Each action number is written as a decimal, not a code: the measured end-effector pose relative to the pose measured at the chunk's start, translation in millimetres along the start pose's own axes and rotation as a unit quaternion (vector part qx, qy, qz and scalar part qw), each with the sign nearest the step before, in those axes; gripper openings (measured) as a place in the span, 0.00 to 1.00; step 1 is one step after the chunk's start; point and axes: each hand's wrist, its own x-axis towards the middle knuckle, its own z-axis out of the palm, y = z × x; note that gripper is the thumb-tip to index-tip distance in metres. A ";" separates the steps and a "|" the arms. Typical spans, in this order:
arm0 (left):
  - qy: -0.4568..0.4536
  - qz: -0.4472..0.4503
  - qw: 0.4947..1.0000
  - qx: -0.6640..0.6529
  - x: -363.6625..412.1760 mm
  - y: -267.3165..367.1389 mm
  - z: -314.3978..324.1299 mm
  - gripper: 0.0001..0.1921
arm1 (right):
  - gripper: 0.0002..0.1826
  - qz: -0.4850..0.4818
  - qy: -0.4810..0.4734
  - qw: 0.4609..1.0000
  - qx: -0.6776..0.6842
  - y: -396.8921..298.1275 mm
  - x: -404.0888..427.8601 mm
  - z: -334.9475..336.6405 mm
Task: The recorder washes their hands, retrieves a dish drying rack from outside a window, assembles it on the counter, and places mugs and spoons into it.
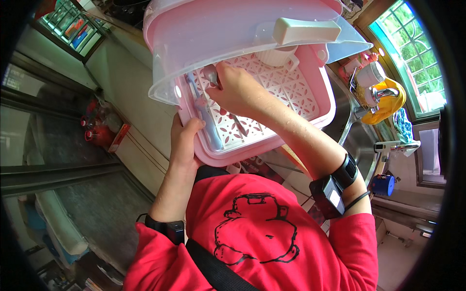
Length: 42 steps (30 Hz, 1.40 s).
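My left hand [184, 140] grips the near left rim of a pink plastic dish rack box [327, 109], its thumb on the rim. Inside, my right hand [233, 87] is closed on a metal spoon [210, 74], whose bowl shows beside the fingers; a slim handle [240, 126] points down below the hand. A light blue utensil [209, 125] lies along the left side of the perforated white tray [302, 94]. Towards the back stands a ribbed white mug [275, 56]. A raised translucent lid [218, 40] with a white handle [307, 31] overhangs the back part.
On the right are a steel sink [360, 142] with a faucet [397, 146], a yellow cloth [391, 103] and a wire rack holding a white container [370, 74]. Red-capped bottles [100, 131] stand at left near dark glass panels. A blue round container [383, 184] sits at lower right.
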 end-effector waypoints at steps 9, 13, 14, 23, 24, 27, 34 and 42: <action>-0.008 0.017 1.000 0.021 2.3 -2.4 -1.0 0.26 | 0.21 0.009 0.002 1.000 -0.023 -2.8 -14.9 8.6; 0.019 0.002 1.000 0.014 -3.1 -2.8 0.6 0.27 | 0.15 -0.044 0.024 0.991 -0.122 10.0 -20.0 -8.2; 0.019 0.006 1.000 0.012 -6.3 -0.3 1.2 0.27 | 0.15 -0.108 -0.047 0.951 -0.287 21.1 -12.4 -21.9; 0.047 -0.010 0.998 0.037 -1.7 -14.3 -46.2 0.29 | 0.11 -0.092 0.071 0.932 -0.343 37.8 24.8 -72.5; 0.064 -0.014 0.997 0.041 0.3 -14.3 -46.7 0.29 | 0.12 -0.133 0.034 0.908 -0.396 40.7 31.4 -71.0; 0.065 -0.016 0.998 0.006 -3.5 -10.0 -74.8 0.32 | 0.10 -0.158 -0.140 0.871 -0.443 7.3 20.2 -61.3; 0.170 0.002 0.985 -0.037 -15.6 24.8 -157.2 0.30 | 0.11 -0.095 -0.312 0.898 0.294 42.9 -10.3 -90.5; 0.196 0.052 0.979 0.009 30.4 91.3 -224.8 0.30 | 0.16 0.209 0.163 0.928 0.260 167.8 156.9 23.9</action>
